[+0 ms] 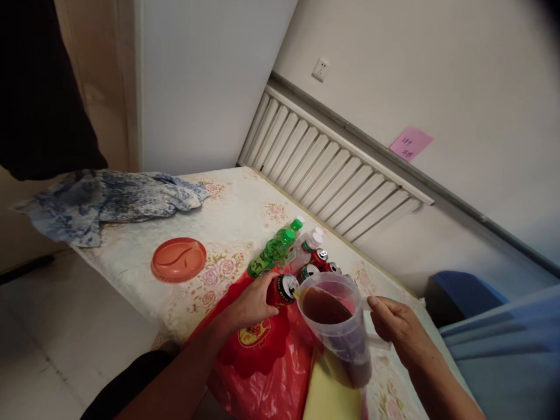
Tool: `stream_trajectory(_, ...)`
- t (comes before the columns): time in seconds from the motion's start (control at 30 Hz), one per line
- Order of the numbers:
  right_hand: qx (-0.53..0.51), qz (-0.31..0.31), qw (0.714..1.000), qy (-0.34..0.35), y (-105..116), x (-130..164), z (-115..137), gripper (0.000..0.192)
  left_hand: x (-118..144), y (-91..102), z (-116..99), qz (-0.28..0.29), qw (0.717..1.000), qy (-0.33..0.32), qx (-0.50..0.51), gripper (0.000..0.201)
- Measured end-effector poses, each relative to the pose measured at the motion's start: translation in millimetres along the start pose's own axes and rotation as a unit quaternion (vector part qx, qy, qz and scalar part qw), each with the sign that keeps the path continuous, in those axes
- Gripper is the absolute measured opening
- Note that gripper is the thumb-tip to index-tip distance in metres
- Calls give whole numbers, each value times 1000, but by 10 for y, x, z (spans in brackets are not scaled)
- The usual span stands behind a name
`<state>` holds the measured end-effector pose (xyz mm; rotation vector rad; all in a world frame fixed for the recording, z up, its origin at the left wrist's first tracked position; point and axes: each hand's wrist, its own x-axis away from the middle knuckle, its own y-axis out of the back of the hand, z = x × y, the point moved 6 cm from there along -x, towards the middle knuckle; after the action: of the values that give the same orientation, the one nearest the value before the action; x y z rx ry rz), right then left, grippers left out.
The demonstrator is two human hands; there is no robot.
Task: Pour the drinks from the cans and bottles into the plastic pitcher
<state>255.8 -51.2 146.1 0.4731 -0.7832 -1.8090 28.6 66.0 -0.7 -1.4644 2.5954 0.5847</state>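
Note:
My left hand (pixel 254 300) is wrapped round a red drink can (pixel 283 290), whose open top tips toward the rim of a clear plastic pitcher (pixel 345 350). A little liquid shows at the can's mouth, over the pitcher's rim. Dark brown liquid lies in the pitcher, which leans toward the can. Closed on the pitcher's handle is my right hand (pixel 391 324). Several more cans (pixel 321 256) stand just behind the pitcher, beside green-capped bottles (pixel 271 254) and clear bottles with white caps (pixel 306 248).
Under my left arm lie a red scalloped tray (pixel 266 353) and a red plastic bag (pixel 266 394). A yellow flat item (pixel 330 394) is below the pitcher. An orange divided plate (pixel 178 260) and a blue patterned cloth (pixel 131 198) rest on the floral tablecloth (pixel 245 198). A radiator (pixel 324 157) lines the wall.

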Motion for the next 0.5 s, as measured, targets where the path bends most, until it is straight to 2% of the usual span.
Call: stream_trajectory(0.5,11,7,1000,0,5,-19,-39,54,-6,-2,-4,5,1000,3,-2,72)
